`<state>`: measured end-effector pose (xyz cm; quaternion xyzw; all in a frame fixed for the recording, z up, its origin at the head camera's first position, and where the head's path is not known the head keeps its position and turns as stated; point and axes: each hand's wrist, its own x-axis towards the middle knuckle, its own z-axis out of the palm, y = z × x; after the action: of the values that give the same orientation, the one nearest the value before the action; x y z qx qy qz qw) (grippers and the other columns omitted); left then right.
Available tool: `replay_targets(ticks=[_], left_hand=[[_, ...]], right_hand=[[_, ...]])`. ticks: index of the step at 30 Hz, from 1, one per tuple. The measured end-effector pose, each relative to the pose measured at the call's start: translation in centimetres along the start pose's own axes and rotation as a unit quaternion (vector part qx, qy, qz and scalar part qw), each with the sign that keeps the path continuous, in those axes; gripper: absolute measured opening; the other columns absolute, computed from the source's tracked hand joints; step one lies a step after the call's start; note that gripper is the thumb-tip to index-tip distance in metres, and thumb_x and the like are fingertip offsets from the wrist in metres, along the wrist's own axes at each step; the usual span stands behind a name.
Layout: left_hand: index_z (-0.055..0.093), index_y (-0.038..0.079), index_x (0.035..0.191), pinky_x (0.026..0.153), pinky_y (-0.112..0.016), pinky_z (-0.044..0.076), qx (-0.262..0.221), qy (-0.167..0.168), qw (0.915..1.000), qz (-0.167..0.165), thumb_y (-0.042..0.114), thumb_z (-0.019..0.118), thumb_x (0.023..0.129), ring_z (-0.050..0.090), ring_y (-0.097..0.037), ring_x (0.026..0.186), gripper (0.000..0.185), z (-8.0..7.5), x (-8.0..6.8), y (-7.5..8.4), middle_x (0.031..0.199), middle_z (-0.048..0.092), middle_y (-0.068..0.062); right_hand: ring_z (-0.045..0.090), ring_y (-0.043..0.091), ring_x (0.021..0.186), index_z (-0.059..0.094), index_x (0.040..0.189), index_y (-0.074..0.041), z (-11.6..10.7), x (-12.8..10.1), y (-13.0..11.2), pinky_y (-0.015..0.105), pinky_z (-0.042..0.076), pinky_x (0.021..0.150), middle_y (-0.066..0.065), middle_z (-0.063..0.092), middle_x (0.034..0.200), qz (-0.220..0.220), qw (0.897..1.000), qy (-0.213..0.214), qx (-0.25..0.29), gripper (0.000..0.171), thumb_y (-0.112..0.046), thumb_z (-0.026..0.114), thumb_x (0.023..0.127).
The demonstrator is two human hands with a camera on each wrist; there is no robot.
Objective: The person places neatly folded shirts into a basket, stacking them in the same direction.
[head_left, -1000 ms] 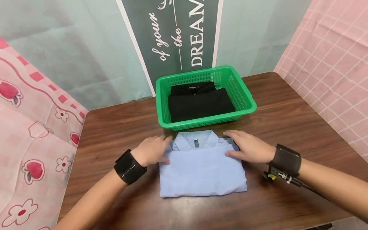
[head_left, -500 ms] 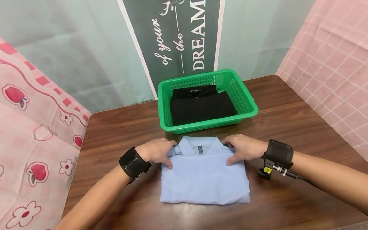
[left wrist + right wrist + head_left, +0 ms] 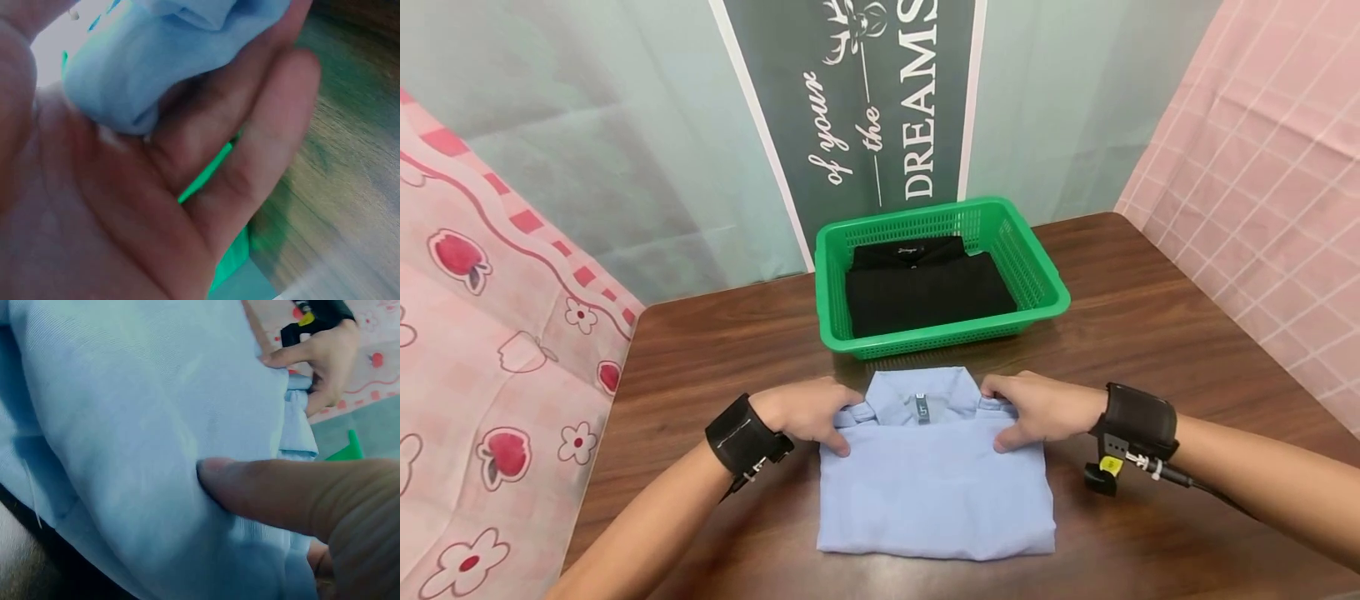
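A: Where is the folded light blue cotton shirt [image 3: 934, 475] now?

B: It lies flat on the dark brown wooden counter [image 3: 1150, 308], close to the near edge and about in the middle between the left and right edges. Its collar points to the far edge.

A: And the 2 hands?

B: The left hand [image 3: 808, 410] holds the left collar corner of the shirt. Its fingers are curled under the cloth and the thumb presses on top. In the left wrist view the blue cloth is bunched inside this grip. The right hand [image 3: 1037, 408] holds the right collar corner in the same way, thumb on top of the cloth, fingers bent around the edge. Both hands wear a black wrist strap.

A: What is behind the shirt?

B: A green plastic mesh basket [image 3: 1037, 275] stands just beyond the collar, toward the far edge. Inside it lies a folded black shirt [image 3: 928, 287]. Behind the counter hangs a dark poster with white letters [image 3: 880, 108].
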<state>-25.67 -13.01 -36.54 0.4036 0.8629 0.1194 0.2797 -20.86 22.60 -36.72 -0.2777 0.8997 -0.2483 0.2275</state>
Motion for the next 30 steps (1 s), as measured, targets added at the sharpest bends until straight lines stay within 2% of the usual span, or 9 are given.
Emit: replay_targets(ticks=[4, 6, 13, 20, 24, 30], left_hand=[[0.069, 0.016, 0.101, 0.071, -0.022, 0.048, -0.021, 0.002, 0.9997, 0.011, 0.017, 0.088, 0.083, 0.053, -0.006, 0.078, 0.026, -0.3, -0.7, 0.2, 0.082, 0.058, 0.011], [0.068, 0.017, 0.101, 0.068, -0.022, 0.047, -0.03, 0.007, 0.9994, 0.014, 0.017, 0.087, 0.086, 0.053, -0.005, 0.076, 0.024, -0.7, -1.2, 0.4, 0.08, 0.056, 0.012], [0.059, 0.018, 0.091, 0.061, -0.018, 0.042, -0.039, 0.048, 0.9969, 0.049, 0.018, 0.084, 0.091, 0.046, -0.001, 0.065, 0.025, -2.4, -3.1, 1.3, 0.071, 0.042, 0.013], [0.054, 0.016, 0.091, 0.061, -0.019, 0.036, 0.013, 0.129, 0.9882, 0.082, 0.016, 0.083, 0.092, 0.036, -0.001, 0.061, 0.029, -5.0, -4.7, 2.9, 0.07, 0.027, 0.011], [0.06, 0.016, 0.1, 0.062, -0.02, 0.04, 0.048, 0.18, 0.9784, 0.088, 0.014, 0.08, 0.093, 0.042, -0.002, 0.063, 0.022, -6.4, -5.4, 3.7, 0.069, 0.035, 0.012], [0.068, 0.013, 0.112, 0.07, -0.023, 0.05, 0.051, 0.233, 0.9644, 0.114, 0.009, 0.077, 0.094, 0.053, -0.005, 0.072, 0.02, -8.4, -6.3, 4.5, 0.08, 0.058, 0.008]], right_hand=[[0.062, 0.012, 0.103, 0.06, 0.131, -0.009, -0.4, -0.9, -0.3, 0.029, 0.052, 0.088, -0.002, 0.07, 0.115, -0.012, 1.0, -0.009, 0.004, 0.067, -0.039, 0.092, 0.08], [0.063, 0.011, 0.106, 0.061, 0.133, -0.01, -0.7, -1.2, -0.4, 0.029, 0.053, 0.091, -0.003, 0.071, 0.119, -0.022, 1.0, -0.014, 0.006, 0.069, -0.04, 0.092, 0.08], [0.059, 0.002, 0.094, 0.067, 0.123, -0.019, -2.4, -1.9, -1.1, 0.022, 0.053, 0.084, -0.014, 0.068, 0.106, -0.094, 0.995, 0.006, 0.029, 0.041, -0.03, 0.086, 0.089], [0.057, 0.003, 0.088, 0.066, 0.118, -0.024, -5.6, -3.1, -2.4, 0.021, 0.048, 0.075, -0.015, 0.062, 0.096, -0.104, 0.992, 0.067, -0.01, 0.033, -0.028, 0.085, 0.091], [0.055, 0.001, 0.081, 0.065, 0.11, -0.023, -7.2, -3.7, -3.1, 0.021, 0.046, 0.069, -0.017, 0.056, 0.087, -0.11, 0.987, 0.109, -0.039, 0.031, -0.025, 0.087, 0.089], [0.051, -0.003, 0.073, 0.061, 0.103, -0.026, -9.6, -4.6, -4.0, 0.02, 0.043, 0.063, -0.02, 0.047, 0.077, -0.118, 0.978, 0.154, -0.075, 0.033, -0.026, 0.089, 0.086]])
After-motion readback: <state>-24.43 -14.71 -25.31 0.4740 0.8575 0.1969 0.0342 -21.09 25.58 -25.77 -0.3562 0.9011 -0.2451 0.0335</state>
